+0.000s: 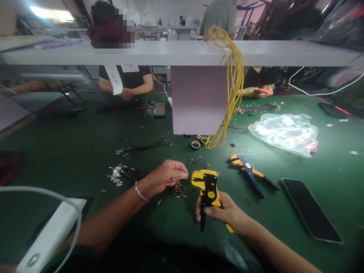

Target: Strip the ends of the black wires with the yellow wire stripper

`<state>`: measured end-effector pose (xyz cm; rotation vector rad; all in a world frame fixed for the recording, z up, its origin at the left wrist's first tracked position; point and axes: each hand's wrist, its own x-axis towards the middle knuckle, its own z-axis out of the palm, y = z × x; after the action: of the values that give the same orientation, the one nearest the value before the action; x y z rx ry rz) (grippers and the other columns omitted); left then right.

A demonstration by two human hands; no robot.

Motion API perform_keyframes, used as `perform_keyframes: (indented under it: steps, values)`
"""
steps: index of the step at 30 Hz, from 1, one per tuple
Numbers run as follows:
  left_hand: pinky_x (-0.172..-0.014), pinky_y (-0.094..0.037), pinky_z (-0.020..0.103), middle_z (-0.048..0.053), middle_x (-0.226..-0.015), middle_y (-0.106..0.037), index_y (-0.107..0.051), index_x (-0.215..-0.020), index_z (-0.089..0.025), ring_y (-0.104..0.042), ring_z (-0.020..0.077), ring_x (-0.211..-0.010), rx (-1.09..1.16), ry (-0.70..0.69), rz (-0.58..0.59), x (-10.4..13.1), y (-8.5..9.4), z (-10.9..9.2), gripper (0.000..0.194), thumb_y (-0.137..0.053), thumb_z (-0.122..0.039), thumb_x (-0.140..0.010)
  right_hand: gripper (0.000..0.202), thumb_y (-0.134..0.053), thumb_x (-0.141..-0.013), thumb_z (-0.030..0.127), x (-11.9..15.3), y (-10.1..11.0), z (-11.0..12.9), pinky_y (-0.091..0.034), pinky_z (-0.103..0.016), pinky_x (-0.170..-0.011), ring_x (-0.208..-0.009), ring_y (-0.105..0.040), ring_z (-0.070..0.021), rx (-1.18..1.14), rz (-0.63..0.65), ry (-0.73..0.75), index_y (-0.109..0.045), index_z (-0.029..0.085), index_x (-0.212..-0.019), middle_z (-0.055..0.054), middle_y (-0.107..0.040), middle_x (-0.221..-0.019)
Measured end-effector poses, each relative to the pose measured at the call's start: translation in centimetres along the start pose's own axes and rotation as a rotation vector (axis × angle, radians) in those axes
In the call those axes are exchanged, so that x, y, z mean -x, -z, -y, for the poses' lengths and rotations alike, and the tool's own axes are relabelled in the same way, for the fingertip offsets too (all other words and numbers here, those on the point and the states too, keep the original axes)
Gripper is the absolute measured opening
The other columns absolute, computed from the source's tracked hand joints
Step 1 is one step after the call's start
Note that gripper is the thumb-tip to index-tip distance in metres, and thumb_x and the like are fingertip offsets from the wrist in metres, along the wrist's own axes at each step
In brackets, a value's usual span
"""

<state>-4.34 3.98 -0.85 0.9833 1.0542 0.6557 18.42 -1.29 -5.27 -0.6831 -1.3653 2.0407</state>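
We find the left hand [167, 175] closed, thumb pressed to fingers, just beside the tool's yellow head; we cannot tell whether a strand is pinched there. A smooth metal bracelet [141, 192] circles the wrist.

We record the right hand [226, 209] wrapped around the handles of a yellow-and-black wire stripper [209, 185], held upright, its blunt head turned toward the left hand.

Beneath and beside the left forearm lies a bundle of thin black wires [129, 175], bristling with silvery tips at one end; coppery ends show below the left hand. A sparser bunch of black wires [145, 146] lies farther out on the smooth green surface [105, 131].

To the right we note a blue-and-orange hand tool [248, 172], a flat, rounded-corner phone [311, 210] and a crumpled, glossy plastic bag [284, 132]. Slender yellow wires [236, 83] drape from the white shelf [159, 52] toward two ring-shaped rolls [195, 148].
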Motion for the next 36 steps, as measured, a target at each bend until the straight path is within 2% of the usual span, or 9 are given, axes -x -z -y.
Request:
perform_keyframes:
  steps: [14, 30, 36]
  values:
    - [-0.037, -0.011, 0.018, -0.009, -0.045, -0.037, -0.063, -0.07, -0.011, -0.022, 0.0011, -0.037, 0.061, 0.037, 0.075, -0.1, 0.4, 0.3, 0.013, -0.07, -0.02, -0.064, 0.025, -0.072, -0.08, 0.033, 0.1, -0.3, -0.4, -0.049, -0.029, -0.064, -0.064, -0.064, -0.0153, -0.001, -0.019, -0.017, -0.06, 0.013, -0.088, -0.005, -0.068, -0.072]
    - [-0.038, -0.009, 0.02, -0.007, -0.046, -0.039, -0.063, -0.069, -0.012, -0.021, 0.0009, -0.037, 0.038, 0.058, 0.067, 0.0, 0.2, 0.0, 0.012, -0.069, -0.021, -0.063, 0.032, -0.073, -0.076, 0.041, 0.2, -0.8, -0.6, -0.048, -0.027, -0.058, -0.055, -0.063, -0.014, 0.054, -0.118, -0.05, -0.055, 0.016, -0.082, -0.001, -0.065, -0.064]
    - [-0.04, -0.008, 0.02, -0.006, -0.05, -0.044, -0.061, -0.069, -0.011, -0.023, 0.0007, -0.038, -0.048, 0.052, 0.028, 0.3, -0.2, -0.7, 0.019, -0.069, -0.026, -0.061, 0.026, -0.072, -0.073, 0.033, 0.0, -1.1, -0.1, -0.047, -0.026, -0.056, -0.051, -0.059, -0.0122, 0.077, -0.141, -0.064, -0.054, 0.016, -0.078, 0.001, -0.064, -0.057]
